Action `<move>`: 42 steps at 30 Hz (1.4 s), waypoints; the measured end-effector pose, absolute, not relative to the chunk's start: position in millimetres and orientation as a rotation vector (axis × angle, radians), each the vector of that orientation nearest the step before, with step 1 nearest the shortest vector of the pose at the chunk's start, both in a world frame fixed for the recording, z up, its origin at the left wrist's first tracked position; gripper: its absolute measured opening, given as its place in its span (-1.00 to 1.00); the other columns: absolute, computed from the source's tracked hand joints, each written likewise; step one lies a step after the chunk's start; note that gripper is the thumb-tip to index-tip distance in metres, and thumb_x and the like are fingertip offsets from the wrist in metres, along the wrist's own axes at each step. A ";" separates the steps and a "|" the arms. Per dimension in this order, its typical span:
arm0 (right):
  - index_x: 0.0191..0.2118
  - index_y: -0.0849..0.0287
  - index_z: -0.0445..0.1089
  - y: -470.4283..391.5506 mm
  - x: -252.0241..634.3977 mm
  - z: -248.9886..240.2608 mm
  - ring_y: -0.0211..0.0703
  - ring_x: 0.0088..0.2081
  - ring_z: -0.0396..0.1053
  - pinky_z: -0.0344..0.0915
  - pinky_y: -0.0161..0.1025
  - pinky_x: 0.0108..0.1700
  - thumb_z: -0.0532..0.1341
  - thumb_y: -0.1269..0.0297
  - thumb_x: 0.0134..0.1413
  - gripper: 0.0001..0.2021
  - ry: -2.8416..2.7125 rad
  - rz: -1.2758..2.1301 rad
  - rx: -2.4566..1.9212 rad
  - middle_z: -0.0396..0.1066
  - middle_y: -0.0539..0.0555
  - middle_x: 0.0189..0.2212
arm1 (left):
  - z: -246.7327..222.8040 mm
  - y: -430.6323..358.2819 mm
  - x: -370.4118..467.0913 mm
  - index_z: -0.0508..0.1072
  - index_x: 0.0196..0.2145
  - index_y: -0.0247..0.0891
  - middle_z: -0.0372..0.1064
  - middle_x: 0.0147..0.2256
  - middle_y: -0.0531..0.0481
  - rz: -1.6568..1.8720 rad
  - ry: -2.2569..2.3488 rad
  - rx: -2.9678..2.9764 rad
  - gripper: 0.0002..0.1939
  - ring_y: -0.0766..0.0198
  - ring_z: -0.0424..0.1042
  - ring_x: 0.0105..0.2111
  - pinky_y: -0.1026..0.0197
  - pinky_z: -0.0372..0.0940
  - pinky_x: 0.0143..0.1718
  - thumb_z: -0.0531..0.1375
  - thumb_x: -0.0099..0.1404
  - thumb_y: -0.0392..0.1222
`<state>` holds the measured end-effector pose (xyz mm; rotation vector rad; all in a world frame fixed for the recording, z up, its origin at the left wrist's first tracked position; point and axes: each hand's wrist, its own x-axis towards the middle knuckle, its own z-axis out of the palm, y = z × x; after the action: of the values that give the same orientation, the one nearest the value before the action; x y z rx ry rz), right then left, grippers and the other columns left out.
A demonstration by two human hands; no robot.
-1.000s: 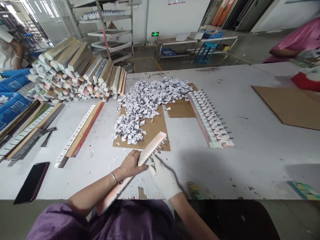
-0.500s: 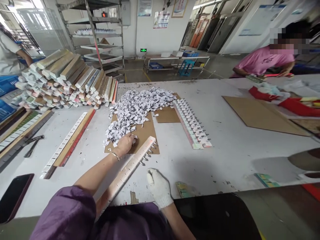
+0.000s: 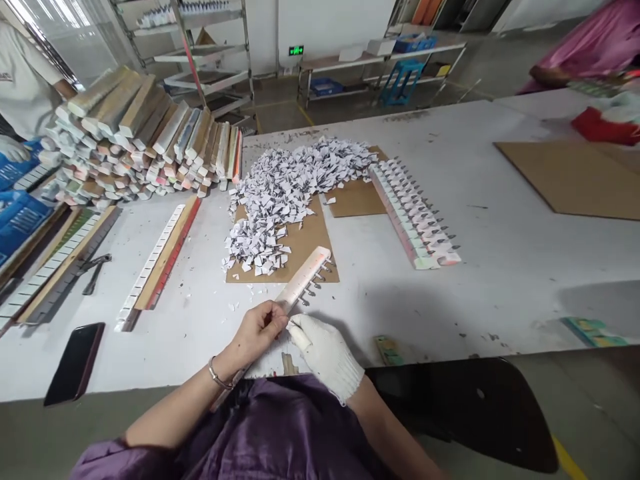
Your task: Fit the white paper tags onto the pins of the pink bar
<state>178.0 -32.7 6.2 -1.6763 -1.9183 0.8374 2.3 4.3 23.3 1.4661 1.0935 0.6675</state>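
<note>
Strip: slanting over table edge, perhaps for steadiness.
Left hand: fingers bunched at strip; cannot tell on what.
Right hand: gloved, curled, meeting left's fingertips; hold unclear.
Chips: heaped near, likely for reach.

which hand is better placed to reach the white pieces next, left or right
Probably the left hand: it is bare and nearer the close end of the pile of white pieces. The right hand is gloved and lies across the bar from the pile.
</note>
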 end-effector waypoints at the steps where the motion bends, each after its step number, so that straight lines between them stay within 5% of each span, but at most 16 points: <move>1: -0.32 0.15 0.39 -36.1 180.1 6.7 -0.15 -0.32 0.38 0.17 -0.26 -0.27 -0.01 0.28 0.32 -0.73 -1.971 0.835 -1.673 0.45 0.05 -0.39 | 24.4 2.8 1.2 0.31 -0.34 -0.26 0.23 -0.48 0.12 0.658 1.076 1.473 -0.66 0.37 0.22 -0.48 0.30 0.16 -0.42 0.16 0.37 0.10; 9: -0.23 0.13 0.42 -57.9 199.2 25.3 -0.18 -0.32 0.35 0.11 -0.26 -0.28 0.07 0.23 0.35 -0.79 -1.997 0.960 -1.555 0.45 0.02 -0.35 | 32.4 -4.0 -4.7 0.32 -0.36 -0.29 0.17 -0.46 0.11 0.521 0.877 1.491 -0.64 0.40 0.12 -0.46 0.31 0.08 -0.41 0.17 0.40 0.07; 15: -0.50 0.15 0.29 -64.1 205.1 37.6 -0.29 -0.50 0.20 0.04 -0.30 -0.40 0.14 0.27 0.27 -0.72 -1.842 1.273 -1.333 0.31 -0.09 -0.57 | 24.4 -16.9 -1.4 0.28 -0.39 -0.23 0.15 -0.62 0.21 0.378 0.636 0.895 -0.50 0.46 0.10 -0.68 0.34 0.05 -0.60 0.41 0.11 0.18; 21: -0.41 0.14 0.36 -62.5 197.6 13.9 -0.23 -0.43 0.32 0.12 -0.28 -0.33 0.07 0.23 0.32 -0.73 -1.734 1.085 -1.496 0.43 -0.02 -0.47 | 36.1 -32.5 16.1 0.42 -0.30 -0.25 0.34 -0.47 0.05 0.573 1.147 1.574 -0.63 0.34 0.29 -0.48 0.28 0.22 -0.39 0.04 0.47 0.08; 25: -0.36 0.14 0.38 -50.4 194.9 -8.2 -0.22 -0.41 0.38 0.13 -0.29 -0.34 0.05 0.25 0.34 -0.74 -1.847 1.182 -1.577 0.47 -0.01 -0.44 | 24.2 -17.0 11.4 0.43 -0.15 -0.22 0.35 -0.49 0.07 0.411 1.217 1.789 -0.64 0.32 0.33 -0.51 0.26 0.25 -0.38 -0.06 0.52 0.02; 28: -0.34 0.17 0.40 -35.9 192.5 -25.7 -0.19 -0.40 0.40 0.06 -0.27 -0.38 0.03 0.26 0.39 -0.71 -1.960 0.878 -1.905 0.46 0.04 -0.44 | 5.8 11.3 4.8 0.32 0.11 -0.24 0.39 -0.36 -0.01 0.441 1.370 2.009 -0.56 0.19 0.43 -0.37 0.16 0.34 -0.26 0.07 0.44 0.10; 31: -0.27 0.20 0.43 -23.8 184.7 -39.9 -0.13 -0.38 0.43 0.03 -0.24 -0.40 0.07 0.32 0.36 -0.78 -2.056 0.539 -2.069 0.48 0.08 -0.40 | -10.5 37.0 1.9 0.29 0.11 -0.31 0.35 -0.13 -0.16 0.404 1.400 2.167 -0.31 0.02 0.42 -0.15 -0.02 0.39 -0.08 0.33 0.18 0.16; 42: -0.48 0.20 0.40 -13.9 173.9 -51.7 -0.13 -0.55 0.38 0.04 -0.22 -0.45 0.19 0.33 0.17 -0.80 -2.082 0.113 -1.934 0.39 0.06 -0.60 | -19.9 45.2 0.8 0.37 -0.02 -0.32 0.28 -0.15 -0.11 0.335 1.315 2.062 -0.52 0.10 0.37 -0.20 0.04 0.40 -0.13 0.32 0.18 -0.04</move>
<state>173.9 -13.9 -51.7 -1.9338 -2.0818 0.1127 0.8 45.2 -19.9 2.0615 1.3149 0.3353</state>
